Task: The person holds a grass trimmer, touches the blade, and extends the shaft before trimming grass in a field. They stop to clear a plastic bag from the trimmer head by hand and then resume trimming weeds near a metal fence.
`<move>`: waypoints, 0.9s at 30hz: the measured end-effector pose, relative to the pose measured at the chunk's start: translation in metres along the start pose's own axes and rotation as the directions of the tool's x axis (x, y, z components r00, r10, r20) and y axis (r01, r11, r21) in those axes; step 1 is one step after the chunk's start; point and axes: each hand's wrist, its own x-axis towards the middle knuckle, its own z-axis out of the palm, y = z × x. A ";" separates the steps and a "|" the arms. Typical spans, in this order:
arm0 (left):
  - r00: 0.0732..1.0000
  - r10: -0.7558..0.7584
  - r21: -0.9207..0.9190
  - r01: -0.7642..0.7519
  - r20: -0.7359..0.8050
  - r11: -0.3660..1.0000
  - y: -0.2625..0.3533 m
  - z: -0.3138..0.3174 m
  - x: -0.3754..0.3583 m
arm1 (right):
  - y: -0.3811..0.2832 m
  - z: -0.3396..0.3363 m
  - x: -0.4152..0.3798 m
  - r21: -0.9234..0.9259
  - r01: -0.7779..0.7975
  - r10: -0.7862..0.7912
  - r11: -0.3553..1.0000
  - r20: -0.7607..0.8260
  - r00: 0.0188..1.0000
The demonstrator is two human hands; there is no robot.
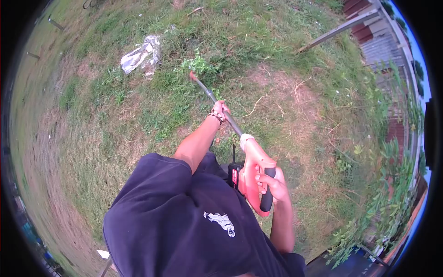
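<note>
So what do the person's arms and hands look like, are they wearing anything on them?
Both arms are bare from above the elbow down. The left hand has a beaded bracelet around the wrist, with light and dark beads. The right hand wears nothing: no glove, no watch that shows. The upper arms are covered by the short sleeves of a dark navy T-shirt with a small white print.

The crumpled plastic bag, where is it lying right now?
In the head view the plastic bag lies on the grass, upper left, just left of the trimmer head.
</note>
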 end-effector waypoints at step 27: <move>0.992 0.125 -0.052 -0.126 -0.022 0.991 0.021 0.108 0.080 | -0.105 -0.132 0.103 -0.123 0.119 -0.084 0.985 0.257 0.963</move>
